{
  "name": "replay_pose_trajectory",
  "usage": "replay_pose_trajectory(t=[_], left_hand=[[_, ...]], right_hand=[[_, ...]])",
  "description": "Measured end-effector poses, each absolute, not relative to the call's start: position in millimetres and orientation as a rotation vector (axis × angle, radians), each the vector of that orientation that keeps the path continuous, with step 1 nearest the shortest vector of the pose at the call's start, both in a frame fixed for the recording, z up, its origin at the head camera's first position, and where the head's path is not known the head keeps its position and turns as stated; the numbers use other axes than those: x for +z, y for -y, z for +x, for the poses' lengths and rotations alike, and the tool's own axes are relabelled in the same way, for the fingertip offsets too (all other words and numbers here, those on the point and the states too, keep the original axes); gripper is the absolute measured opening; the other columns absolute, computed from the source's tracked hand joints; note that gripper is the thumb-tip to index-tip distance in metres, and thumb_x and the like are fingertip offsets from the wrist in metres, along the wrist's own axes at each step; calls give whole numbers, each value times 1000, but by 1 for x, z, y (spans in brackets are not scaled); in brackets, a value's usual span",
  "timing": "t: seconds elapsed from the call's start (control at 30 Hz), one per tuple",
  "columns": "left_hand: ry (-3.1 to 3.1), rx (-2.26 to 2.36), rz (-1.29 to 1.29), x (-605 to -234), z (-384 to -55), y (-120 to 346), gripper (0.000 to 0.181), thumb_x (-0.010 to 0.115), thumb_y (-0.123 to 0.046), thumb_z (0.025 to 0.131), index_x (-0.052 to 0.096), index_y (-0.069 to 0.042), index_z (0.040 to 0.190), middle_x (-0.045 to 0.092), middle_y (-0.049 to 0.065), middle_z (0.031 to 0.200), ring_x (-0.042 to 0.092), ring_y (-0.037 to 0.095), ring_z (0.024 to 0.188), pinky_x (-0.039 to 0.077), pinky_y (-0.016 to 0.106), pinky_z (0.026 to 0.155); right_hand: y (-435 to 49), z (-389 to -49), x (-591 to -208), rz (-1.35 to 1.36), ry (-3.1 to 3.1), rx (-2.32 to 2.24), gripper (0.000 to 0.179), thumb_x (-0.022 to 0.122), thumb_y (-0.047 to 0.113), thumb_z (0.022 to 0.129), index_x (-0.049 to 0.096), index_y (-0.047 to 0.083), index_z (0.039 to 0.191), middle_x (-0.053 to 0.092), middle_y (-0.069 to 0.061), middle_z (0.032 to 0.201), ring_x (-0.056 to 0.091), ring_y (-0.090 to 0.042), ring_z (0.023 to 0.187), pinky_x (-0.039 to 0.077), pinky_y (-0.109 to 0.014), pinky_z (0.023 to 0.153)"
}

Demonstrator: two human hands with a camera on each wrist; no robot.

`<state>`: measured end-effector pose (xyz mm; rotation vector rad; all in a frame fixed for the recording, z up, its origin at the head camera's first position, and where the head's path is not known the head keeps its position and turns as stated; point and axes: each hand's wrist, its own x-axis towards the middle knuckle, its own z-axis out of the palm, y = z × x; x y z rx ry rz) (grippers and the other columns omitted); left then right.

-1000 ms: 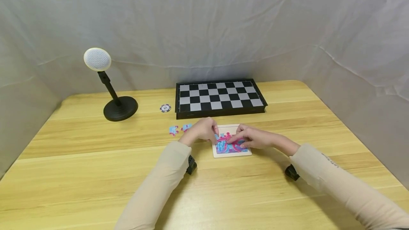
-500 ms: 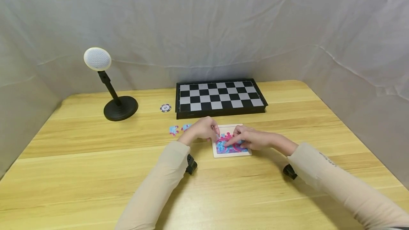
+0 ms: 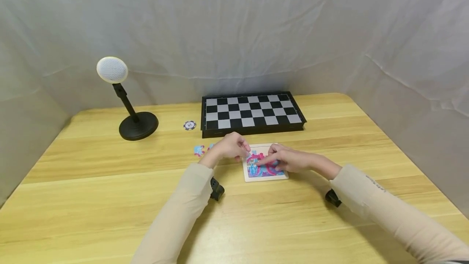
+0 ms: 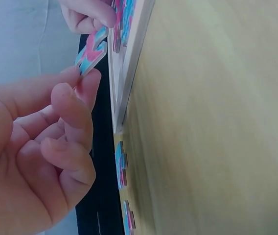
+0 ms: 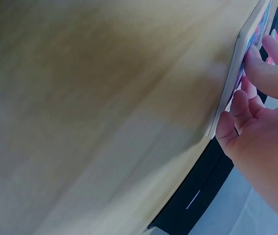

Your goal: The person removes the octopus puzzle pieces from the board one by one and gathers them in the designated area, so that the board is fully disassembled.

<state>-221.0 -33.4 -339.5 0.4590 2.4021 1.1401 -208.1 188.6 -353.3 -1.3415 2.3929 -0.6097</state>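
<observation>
In the head view, a jigsaw puzzle tray (image 3: pixel 266 179) with a pale rim lies at the table's middle, its lower part filled with pink, blue and purple pieces. My left hand (image 3: pixel 230 146) is over the tray's left edge. Between thumb and fingertips it pinches a pink-and-blue puzzle piece (image 4: pixel 91 53), lifted and tilted in the left wrist view. From the other side, my right hand (image 3: pixel 291 159) reaches in, its extended index finger touching the assembled pieces. The right wrist view has its thumb (image 5: pixel 259 66) at the tray. Two loose pieces (image 4: pixel 121 165) lie left of the tray.
Behind the tray stands a black-framed checkered board (image 3: pixel 253 111). A poker chip (image 3: pixel 189 125) lies to its left. Further left is a round mesh-topped device on a black stand (image 3: pixel 138 125). Grey cloth (image 3: pixel 227 31) hangs round the table's back and sides.
My left hand has lifted slightly and shifted a little left with the piece, showing more of the tray's left side. The right index finger has slid left across the assembled pieces.
</observation>
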Motion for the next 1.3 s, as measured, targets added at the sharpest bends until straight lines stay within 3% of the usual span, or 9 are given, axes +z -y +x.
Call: replay_pose_trajectory(t=[0.57, 1.3], left_hand=[[-2418, 1318, 289, -341, -216, 63, 5, 59, 1, 82, 63, 2, 84, 62, 8, 72, 56, 15, 58, 48, 25, 56], [-2399, 1432, 247, -343, -202, 129, 11, 55, 3, 84, 59, 9, 92, 61, 11, 74, 57, 17, 62, 49, 30, 61]], right_hand=[[-194, -213, -355, -1100, -2505, -668, 45, 67, 8, 78, 54, -2, 120, 44, -4, 90, 40, -18, 77, 38, -25, 66], [-196, -213, -356, -1085, -2504, -663, 44, 67, 11, 79, 55, -1, 119, 45, -2, 88, 39, -16, 76, 37, -23, 64]])
